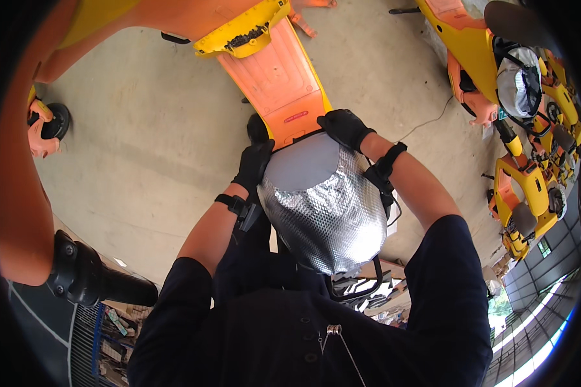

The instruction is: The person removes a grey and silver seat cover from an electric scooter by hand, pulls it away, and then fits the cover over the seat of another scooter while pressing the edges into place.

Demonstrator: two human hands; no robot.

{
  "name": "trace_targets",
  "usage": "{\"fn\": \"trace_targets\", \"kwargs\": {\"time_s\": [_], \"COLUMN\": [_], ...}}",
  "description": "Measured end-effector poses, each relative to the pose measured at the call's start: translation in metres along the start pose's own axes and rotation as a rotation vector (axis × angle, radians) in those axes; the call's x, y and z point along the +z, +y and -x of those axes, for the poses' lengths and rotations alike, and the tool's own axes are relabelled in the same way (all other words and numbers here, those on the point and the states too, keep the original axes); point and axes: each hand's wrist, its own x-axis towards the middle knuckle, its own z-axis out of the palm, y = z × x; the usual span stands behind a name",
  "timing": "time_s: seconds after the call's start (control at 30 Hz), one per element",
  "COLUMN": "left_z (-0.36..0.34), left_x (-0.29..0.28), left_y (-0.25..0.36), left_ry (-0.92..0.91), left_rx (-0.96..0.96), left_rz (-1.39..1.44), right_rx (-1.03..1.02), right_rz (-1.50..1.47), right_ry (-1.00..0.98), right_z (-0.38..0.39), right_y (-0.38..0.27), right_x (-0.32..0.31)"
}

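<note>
A silver, quilted foil cover (326,206) lies over a rounded seat-like shape right in front of me. My left hand (254,164), in a black glove, grips the cover's upper left edge. The right hand (345,127), also gloved in black, holds the upper right edge where it meets an orange and yellow scooter body panel (271,64). Both wrists carry black straps. My dark blue sleeves and shirt fill the lower part of the view.
Grey concrete floor (142,129) spreads to the left. More orange and yellow scooters (529,187) stand at the right, one with a silver cover (519,84). An orange handlebar with a black grip (90,277) crosses the left edge. A wire basket (103,342) sits at lower left.
</note>
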Motion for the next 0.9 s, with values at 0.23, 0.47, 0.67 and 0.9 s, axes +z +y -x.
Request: {"fn": "trace_targets", "kwargs": {"time_s": [0.23, 0.47, 0.67, 0.9], "left_z": [0.002, 0.005, 0.032, 0.045], "left_x": [0.001, -0.003, -0.006, -0.039], "left_y": [0.004, -0.012, -0.023, -0.044], "left_ry": [0.024, -0.04, -0.111, -0.378], "left_rx": [0.061, -0.03, -0.11, 0.231], "left_rz": [-0.075, -0.022, 0.437, 0.067], "right_rx": [0.028, 0.116, 0.292, 0.209], "right_rz": [0.111, 0.028, 0.083, -0.52], "right_ry": [-0.029, 0.061, -0.011, 0.018], "right_z": [-0.002, 0.016, 0.023, 0.05], "right_y": [-0.006, -0.014, -0.014, 0.042], "right_x": [-0.003, -0.005, -0.011, 0.012]}}
